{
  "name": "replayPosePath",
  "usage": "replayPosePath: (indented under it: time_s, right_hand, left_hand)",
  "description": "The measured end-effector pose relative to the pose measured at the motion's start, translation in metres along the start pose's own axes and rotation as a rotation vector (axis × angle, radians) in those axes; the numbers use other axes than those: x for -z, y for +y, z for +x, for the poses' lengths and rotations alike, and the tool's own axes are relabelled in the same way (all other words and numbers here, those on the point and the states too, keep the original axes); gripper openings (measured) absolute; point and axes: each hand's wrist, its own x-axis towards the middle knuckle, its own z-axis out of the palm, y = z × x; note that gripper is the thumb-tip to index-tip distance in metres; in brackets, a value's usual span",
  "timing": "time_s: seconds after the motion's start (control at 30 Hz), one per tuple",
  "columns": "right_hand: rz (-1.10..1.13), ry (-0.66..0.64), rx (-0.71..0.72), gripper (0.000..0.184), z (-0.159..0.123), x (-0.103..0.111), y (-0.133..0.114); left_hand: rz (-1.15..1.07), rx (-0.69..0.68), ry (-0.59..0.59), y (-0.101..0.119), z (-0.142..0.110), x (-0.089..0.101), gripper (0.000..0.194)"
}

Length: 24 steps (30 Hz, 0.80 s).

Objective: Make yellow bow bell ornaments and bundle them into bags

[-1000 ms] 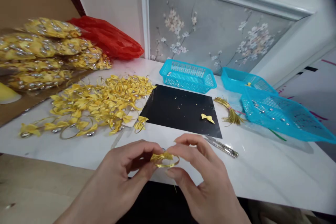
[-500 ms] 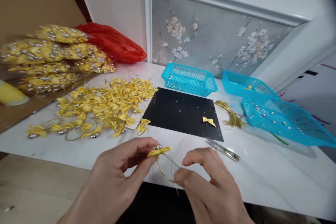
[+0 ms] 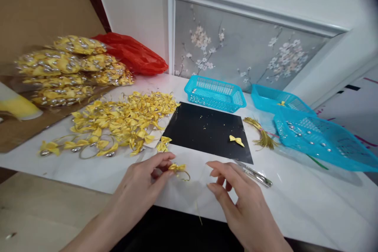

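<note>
Between the thumb and fingers of my left hand [image 3: 147,179] is a small yellow ribbon bow [image 3: 177,167], with a loop of gold cord curling from its right side. My right hand [image 3: 236,193] is apart from it, thumb and fingers spread with nothing visible between them. Thread snips [image 3: 256,176] lie on the table just beyond my right hand, partly hidden by it. A loose yellow bow [image 3: 236,141] rests on the black mat [image 3: 203,126]. Left of the mat is a spread pile of yellow bows with silver bells and gold cords [image 3: 118,120].
A blue basket [image 3: 215,93] stands behind the mat. To the right are another blue basket [image 3: 280,98], a blue tray with silver bells [image 3: 321,139] and a bundle of gold cords [image 3: 262,134]. Bagged bows [image 3: 67,67] and a red plastic bag [image 3: 132,53] sit at the back left.
My right hand has let go of the gold cord and its fingers have opened. The bow in my left hand has turned slightly, its cord now a small loop. The view has shifted slightly.
</note>
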Motion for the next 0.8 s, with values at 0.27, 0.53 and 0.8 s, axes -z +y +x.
replayPosePath:
  time_s: [0.27, 0.53, 0.8]
  right_hand:
    - [-0.012, -0.094, -0.095, 0.027, -0.005, -0.001, 0.004]
    - [-0.132, -0.126, 0.019, 0.032, 0.009, -0.018, -0.005]
    - [-0.294, -0.085, 0.19, 0.027, 0.02, -0.059, -0.007]
  left_hand:
    - [0.075, 0.042, 0.015, -0.024, -0.012, 0.017, 0.037]
    - [0.034, -0.023, 0.03, -0.014, -0.013, 0.019, 0.028]
    - [0.01, -0.108, 0.016, 0.002, 0.003, 0.0, 0.024]
